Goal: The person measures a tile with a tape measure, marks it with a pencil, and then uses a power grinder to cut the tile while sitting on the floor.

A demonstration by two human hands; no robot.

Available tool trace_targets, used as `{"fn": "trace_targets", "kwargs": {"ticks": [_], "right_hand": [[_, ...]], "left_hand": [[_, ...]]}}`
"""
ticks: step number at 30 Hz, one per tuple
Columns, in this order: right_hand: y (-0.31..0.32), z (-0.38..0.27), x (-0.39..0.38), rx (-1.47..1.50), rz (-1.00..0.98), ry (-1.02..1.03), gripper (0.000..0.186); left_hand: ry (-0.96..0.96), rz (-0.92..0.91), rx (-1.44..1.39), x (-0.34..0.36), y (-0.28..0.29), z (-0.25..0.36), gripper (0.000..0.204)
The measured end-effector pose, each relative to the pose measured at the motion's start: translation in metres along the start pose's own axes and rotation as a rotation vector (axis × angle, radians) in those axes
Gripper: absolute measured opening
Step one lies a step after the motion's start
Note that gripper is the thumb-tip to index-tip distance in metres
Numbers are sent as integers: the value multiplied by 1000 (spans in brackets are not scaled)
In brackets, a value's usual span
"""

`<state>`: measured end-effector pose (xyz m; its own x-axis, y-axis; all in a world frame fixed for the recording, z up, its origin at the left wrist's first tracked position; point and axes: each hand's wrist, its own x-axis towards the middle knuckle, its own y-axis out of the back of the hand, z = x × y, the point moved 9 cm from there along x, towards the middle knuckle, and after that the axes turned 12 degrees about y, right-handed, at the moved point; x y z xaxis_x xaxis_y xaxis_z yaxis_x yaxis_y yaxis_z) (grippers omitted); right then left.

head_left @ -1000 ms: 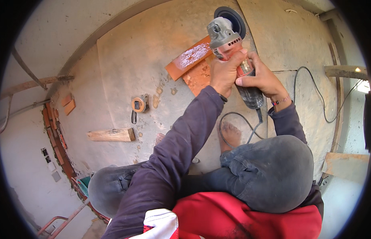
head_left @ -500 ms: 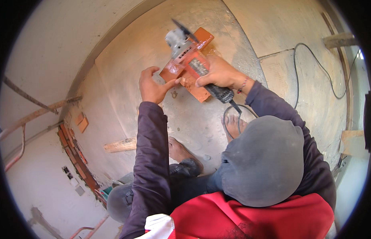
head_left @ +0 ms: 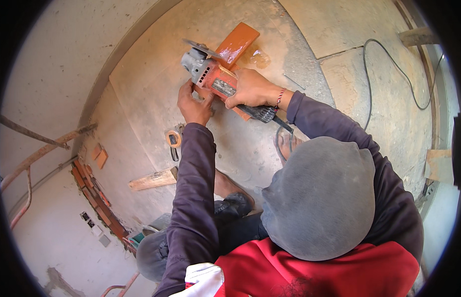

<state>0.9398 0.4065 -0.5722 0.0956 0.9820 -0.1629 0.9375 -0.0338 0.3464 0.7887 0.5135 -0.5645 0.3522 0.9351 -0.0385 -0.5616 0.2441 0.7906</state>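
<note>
I grip an orange-red angle grinder (head_left: 215, 74) with my right hand (head_left: 253, 91), thumb across its body. Its grey head and disc point to the upper left, over a glossy orange clay tile (head_left: 237, 42) lying on the floor, with another orange piece (head_left: 240, 112) partly hidden beneath. My left hand (head_left: 195, 104) is closed on the near end of the tile, just under the grinder head; its fingertips are partly hidden. The grinder's cord runs down past my bare foot.
A tape measure (head_left: 173, 138) and a wooden piece (head_left: 152, 179) lie on the floor (head_left: 141, 94) to my left. Metal bars (head_left: 45, 151) and orange brickwork (head_left: 97, 198) stand further left. Loose orange pieces (head_left: 100, 155) lie nearby. A dark cable (head_left: 413, 94) loops at the right.
My left hand has let go of the grinder and moved onto the tile. My right hand has carried the grinder leftward and turned it, its disc now over the tile.
</note>
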Motion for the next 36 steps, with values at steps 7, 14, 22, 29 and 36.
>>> {"fn": "trace_targets", "kwargs": {"ticks": [7, 14, 22, 29, 36], "right_hand": [[1, 9, 1, 36, 10, -7, 65], [6, 15, 2, -37, 57, 28, 63], [6, 16, -1, -7, -50, -62, 57], [4, 17, -1, 11, -58, -61, 56], [5, 16, 0, -18, -66, -55, 57]], "left_hand": [[-45, 10, 5, 0, -5, 9, 60], [-123, 41, 25, -6, -1, 22, 58], [-148, 48, 56, -6, 1, 28, 59], [-107, 8, 82, -4, -4, 27, 67], [-81, -3, 91, -3, -7, 25, 67]]}}
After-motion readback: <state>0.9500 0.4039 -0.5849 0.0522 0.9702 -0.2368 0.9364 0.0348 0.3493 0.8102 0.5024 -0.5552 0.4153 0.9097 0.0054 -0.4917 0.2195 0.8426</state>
